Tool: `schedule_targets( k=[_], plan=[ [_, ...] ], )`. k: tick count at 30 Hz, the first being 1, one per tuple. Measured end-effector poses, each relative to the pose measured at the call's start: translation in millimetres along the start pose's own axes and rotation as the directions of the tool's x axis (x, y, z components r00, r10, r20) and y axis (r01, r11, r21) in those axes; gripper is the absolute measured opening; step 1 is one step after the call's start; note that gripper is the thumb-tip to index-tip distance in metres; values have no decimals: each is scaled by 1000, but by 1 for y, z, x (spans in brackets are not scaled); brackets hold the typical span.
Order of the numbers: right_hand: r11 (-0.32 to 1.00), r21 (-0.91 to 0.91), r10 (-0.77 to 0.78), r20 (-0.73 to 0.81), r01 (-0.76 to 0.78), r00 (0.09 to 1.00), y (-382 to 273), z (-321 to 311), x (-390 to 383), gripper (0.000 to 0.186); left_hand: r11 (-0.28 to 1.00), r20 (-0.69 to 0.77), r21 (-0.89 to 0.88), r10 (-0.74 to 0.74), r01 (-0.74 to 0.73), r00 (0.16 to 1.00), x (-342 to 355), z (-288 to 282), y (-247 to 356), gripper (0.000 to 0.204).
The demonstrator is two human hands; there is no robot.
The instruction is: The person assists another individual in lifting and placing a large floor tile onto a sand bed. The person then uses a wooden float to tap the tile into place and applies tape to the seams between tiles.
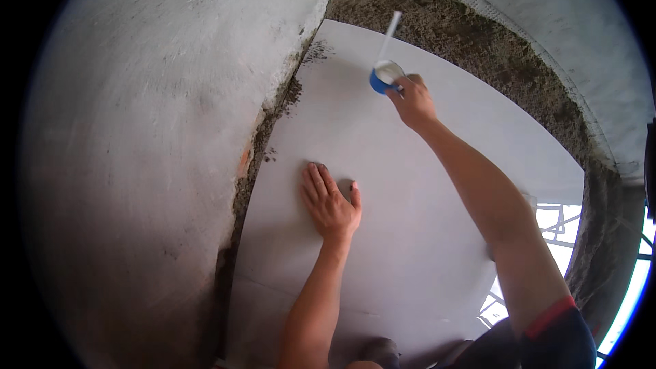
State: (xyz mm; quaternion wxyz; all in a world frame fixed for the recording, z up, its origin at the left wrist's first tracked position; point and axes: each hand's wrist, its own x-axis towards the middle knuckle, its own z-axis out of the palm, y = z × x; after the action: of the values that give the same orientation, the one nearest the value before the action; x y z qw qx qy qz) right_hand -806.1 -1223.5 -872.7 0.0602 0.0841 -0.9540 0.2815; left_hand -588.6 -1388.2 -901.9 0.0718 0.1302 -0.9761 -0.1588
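My left hand (pixel 331 206) lies flat on a large smooth pale slab (pixel 403 232), fingers together and thumb spread, with nothing in it. Reaching farther forward and to the right, my right hand (pixel 414 99) grips a small round blue thing with a pale, whitish face (pixel 383 80). From it a thin whitish stick (pixel 391 34) sticks out toward the far side, slightly blurred. Its exact kind I cannot make out. Whether the round thing touches the slab is unclear.
A rough grey wall (pixel 150 130) rises along the left, with a dark crumbly gap (pixel 254 154) beside the slab. Brown gritty material (pixel 437 17) borders the far and right edges. Dark crumbs (pixel 318 51) lie on the slab. Bright window-like shapes (pixel 560 229) show at right.
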Motion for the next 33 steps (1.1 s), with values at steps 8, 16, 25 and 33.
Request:
schedule_targets(
  k=[8, 16, 25, 33],
  plan=[
    [971, 17, 238, -133, -237, 962, -33, 63, 86, 32, 1000, 96, -12, -16, 17, 995, 3, 3, -1, 77],
    [992, 106, 83, -91, -73, 992, -6, 53, 30, 42, 999, 122, -26, -42, 46, 992, 2, 9, 0, 77],
    [956, -181, -242, -56, 229, 969, -1, 28, 33, 33, 1000, 70, 21, -10, 9, 998, 2, 13, -1, 78],
    [970, -238, -68, -82, 47, 994, -2, 88, 106, 27, 999, 143, 25, -42, 39, 989, 2, 10, -6, 80]
  ],
)
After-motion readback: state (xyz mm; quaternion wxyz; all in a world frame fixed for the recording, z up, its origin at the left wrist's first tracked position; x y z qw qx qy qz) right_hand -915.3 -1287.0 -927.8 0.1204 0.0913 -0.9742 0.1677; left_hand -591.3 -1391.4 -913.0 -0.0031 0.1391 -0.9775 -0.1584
